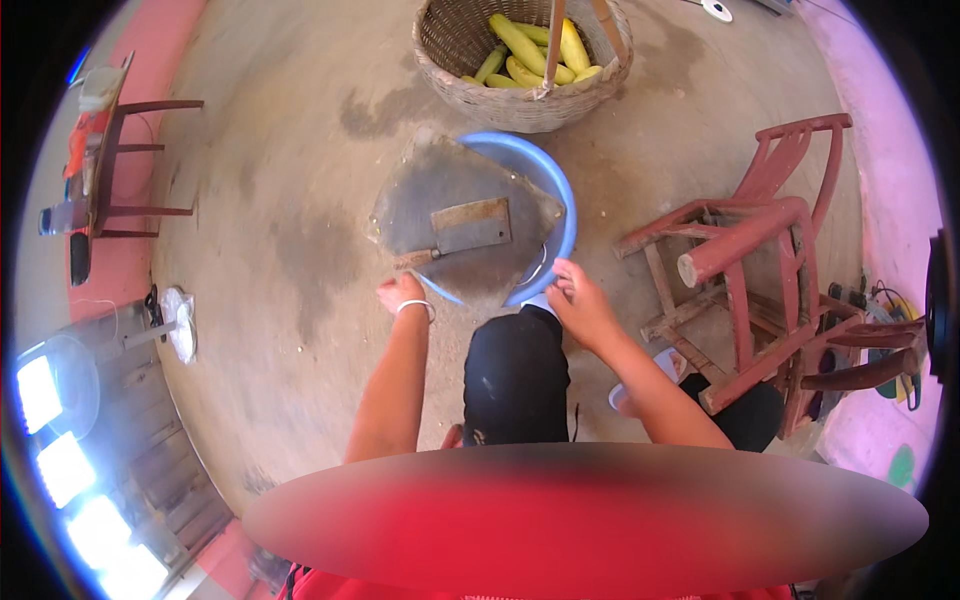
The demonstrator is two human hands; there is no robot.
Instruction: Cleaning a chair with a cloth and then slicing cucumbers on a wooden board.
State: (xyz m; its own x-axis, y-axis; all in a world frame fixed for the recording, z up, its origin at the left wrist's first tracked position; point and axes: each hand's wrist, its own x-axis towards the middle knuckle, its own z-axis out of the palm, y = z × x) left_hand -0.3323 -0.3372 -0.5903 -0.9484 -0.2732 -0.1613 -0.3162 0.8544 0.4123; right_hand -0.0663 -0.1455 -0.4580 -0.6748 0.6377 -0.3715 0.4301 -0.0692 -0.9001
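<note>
A blue basin stands on the floor before me. Over it lies a grey, irregular slab that covers most of its opening. On the slab rests a cleaver with a rectangular blade, its wooden handle pointing toward my left hand. My left hand, with a white bracelet at the wrist, is beside the slab's near left edge, just below the handle. Its fingers are loosely bent and hold nothing I can see. By the basin's near right rim is my right hand, fingers bent and slightly apart, with nothing visible in them.
Beyond the basin stands a wicker basket with several yellow-green, long gourds. To the right is a reddish wooden chair. A pale container sits below my right forearm. A fan and another chair are at the left.
</note>
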